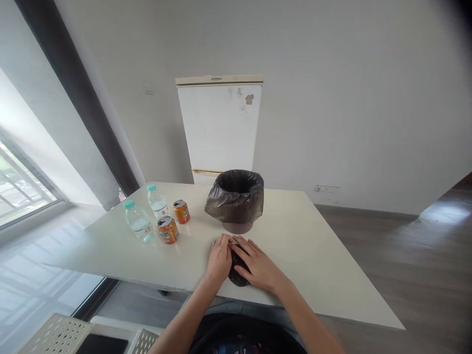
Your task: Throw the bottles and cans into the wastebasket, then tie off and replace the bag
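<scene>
A dark bundle of black plastic bag (238, 278) lies on the table near its front edge. My left hand (220, 256) presses against the bundle's left side, its fingers held together. Across the top and right side of the bundle lies my right hand (261, 268), thumb and fingers apart around it. The fingertips of both hands meet at the far end and hide part of the bundle. Just beyond them stands a trash bin (238, 227), upright and lined with a black garbage bag (236, 204) folded over its rim.
To the left on the white table (306, 246) stand two clear plastic bottles with green caps, one nearer (138, 223) and one farther (158, 202), beside two orange cans, front (167, 231) and back (181, 212). A white refrigerator (221, 128) stands behind the table. A perforated chair (55, 334) is at lower left.
</scene>
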`<move>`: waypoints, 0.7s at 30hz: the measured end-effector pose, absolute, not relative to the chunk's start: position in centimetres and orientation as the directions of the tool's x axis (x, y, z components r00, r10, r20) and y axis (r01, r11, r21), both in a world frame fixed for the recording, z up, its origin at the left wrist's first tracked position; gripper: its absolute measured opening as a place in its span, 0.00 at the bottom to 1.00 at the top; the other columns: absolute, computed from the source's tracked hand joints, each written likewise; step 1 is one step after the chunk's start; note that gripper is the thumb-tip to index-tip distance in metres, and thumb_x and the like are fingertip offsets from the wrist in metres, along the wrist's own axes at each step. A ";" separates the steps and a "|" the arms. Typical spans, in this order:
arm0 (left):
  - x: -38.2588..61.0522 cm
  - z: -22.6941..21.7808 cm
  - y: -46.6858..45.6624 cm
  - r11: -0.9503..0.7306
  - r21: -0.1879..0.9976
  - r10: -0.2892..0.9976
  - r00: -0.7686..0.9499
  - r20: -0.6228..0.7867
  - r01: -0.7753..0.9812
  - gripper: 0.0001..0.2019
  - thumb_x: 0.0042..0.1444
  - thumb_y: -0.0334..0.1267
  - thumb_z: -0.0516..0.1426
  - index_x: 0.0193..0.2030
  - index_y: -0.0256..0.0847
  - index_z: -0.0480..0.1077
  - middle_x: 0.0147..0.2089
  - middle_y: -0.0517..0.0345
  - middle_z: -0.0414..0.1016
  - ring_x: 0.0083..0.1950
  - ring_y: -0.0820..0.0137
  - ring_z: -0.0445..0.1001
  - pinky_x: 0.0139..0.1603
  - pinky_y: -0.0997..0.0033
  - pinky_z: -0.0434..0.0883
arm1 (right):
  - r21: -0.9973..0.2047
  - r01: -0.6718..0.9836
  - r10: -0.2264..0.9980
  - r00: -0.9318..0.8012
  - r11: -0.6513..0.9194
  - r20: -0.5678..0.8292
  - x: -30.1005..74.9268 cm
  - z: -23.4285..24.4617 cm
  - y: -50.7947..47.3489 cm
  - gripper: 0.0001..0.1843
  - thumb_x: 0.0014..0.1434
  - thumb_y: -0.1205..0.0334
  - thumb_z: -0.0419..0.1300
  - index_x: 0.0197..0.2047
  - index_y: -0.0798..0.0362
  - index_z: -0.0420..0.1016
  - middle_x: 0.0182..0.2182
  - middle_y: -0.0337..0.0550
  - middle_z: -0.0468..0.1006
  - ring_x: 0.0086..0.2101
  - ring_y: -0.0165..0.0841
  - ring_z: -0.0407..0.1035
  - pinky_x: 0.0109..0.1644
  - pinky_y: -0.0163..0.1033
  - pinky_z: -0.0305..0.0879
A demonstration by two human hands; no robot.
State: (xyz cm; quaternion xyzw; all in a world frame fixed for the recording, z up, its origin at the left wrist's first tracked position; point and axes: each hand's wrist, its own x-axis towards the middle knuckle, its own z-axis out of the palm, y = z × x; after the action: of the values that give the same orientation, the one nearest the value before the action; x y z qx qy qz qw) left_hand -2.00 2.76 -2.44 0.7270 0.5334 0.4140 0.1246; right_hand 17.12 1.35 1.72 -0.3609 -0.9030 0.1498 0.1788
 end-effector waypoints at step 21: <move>-1.9 -2.5 2.9 -0.394 0.646 0.885 0.080 0.458 0.654 0.15 0.63 0.21 0.45 0.42 0.44 0.67 0.45 0.53 0.70 0.48 0.62 0.71 0.53 0.59 0.71 | -0.370 0.741 0.821 -0.556 0.561 0.130 15.9 -1.7 1.8 0.34 0.73 0.47 0.52 0.78 0.42 0.54 0.76 0.41 0.55 0.75 0.43 0.46 0.79 0.61 0.37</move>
State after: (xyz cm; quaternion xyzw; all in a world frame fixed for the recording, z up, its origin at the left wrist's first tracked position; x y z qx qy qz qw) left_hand -1.93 2.90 -2.52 0.7218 0.5331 0.4193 0.1377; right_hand 15.90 1.76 -1.75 -0.4480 -0.8713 0.1378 0.1455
